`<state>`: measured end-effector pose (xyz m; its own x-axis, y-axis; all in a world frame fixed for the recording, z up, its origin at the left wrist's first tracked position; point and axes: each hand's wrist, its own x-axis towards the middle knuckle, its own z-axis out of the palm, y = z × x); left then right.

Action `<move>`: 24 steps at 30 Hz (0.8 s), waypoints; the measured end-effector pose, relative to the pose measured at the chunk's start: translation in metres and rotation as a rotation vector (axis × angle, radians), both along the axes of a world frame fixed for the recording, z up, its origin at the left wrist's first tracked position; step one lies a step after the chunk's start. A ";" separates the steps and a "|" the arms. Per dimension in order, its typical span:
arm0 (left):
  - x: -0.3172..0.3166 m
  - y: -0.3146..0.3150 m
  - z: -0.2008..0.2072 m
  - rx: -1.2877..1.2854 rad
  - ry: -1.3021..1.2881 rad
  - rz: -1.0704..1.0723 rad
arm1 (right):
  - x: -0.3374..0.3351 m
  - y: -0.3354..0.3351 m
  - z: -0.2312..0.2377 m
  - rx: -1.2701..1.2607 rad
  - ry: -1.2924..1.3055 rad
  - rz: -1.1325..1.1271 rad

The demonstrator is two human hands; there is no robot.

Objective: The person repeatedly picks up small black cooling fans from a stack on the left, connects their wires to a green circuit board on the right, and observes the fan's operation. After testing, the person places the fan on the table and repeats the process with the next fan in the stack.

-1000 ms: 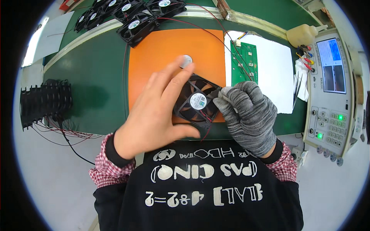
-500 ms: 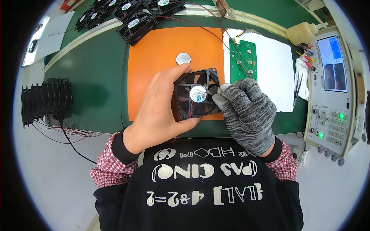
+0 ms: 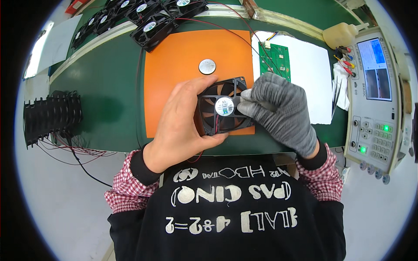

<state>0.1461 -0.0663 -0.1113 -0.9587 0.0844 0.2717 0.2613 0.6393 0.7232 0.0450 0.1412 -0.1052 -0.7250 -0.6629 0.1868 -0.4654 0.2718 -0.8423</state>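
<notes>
My bare left hand (image 3: 176, 117) grips a black square cooling fan (image 3: 237, 87) by its left side, fingers on the far edge and thumb on the near one. The fan's round white label faces up, and a red and black wire runs along a strut. My right hand (image 3: 278, 106), in a grey knitted glove, is closed in a pinch at the right of the label. A small dark piece shows at its fingertips; what it is I cannot make out. Beyond the fan, a round silver disc (image 3: 207, 66) lies on an orange mat (image 3: 170, 56).
Further fans (image 3: 152, 30) sit at the back left; a row of black fans (image 3: 52, 115) stands at far left, wires trailing. On a white board (image 3: 309, 78) lies a green circuit board (image 3: 276, 58). A bench instrument (image 3: 374, 100) and a yellowish bottle (image 3: 342, 35) stand right.
My right hand has turned, its knuckles rising toward the circuit board, while its fingertips shifted slightly left to the label's edge. The fan stays almost where it was in my left hand.
</notes>
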 end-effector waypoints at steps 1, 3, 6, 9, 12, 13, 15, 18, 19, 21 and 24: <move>0.000 0.000 -0.001 0.001 -0.001 0.001 | -0.005 -0.002 -0.007 -0.044 0.021 0.033; -0.001 0.000 -0.002 -0.015 0.029 -0.003 | -0.009 -0.003 -0.015 -0.131 0.063 0.097; -0.003 0.000 -0.004 -0.020 0.047 0.003 | 0.004 -0.013 -0.003 0.055 0.162 -0.042; 0.000 0.002 -0.005 -0.044 0.058 0.018 | 0.009 -0.013 0.004 -0.054 0.032 -0.046; 0.006 0.002 -0.002 -0.146 0.007 0.104 | 0.006 0.000 0.021 -0.271 -0.056 -0.137; 0.006 0.001 0.001 -0.192 -0.016 0.129 | 0.005 0.005 0.025 -0.362 -0.071 -0.221; 0.008 -0.003 0.007 -0.249 0.037 0.103 | 0.011 0.005 0.033 -0.364 -0.234 -0.258; -0.003 -0.012 0.036 -0.200 0.100 0.119 | -0.001 0.022 0.007 -0.311 0.061 -0.114; -0.003 -0.010 0.035 0.134 0.017 0.152 | 0.001 0.021 0.008 -0.307 0.042 -0.087; -0.005 -0.006 0.054 0.571 -0.388 -0.021 | 0.012 0.016 0.016 -0.299 0.005 -0.037; -0.008 0.006 0.048 0.926 -0.546 -0.170 | 0.025 0.009 0.027 -0.217 -0.106 -0.074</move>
<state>0.1379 -0.0603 -0.0629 -0.9647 0.2087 -0.1609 -0.2078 -0.2275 0.9513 0.0696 0.1503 -0.0786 -0.7931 -0.5601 0.2394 -0.3570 0.1090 -0.9277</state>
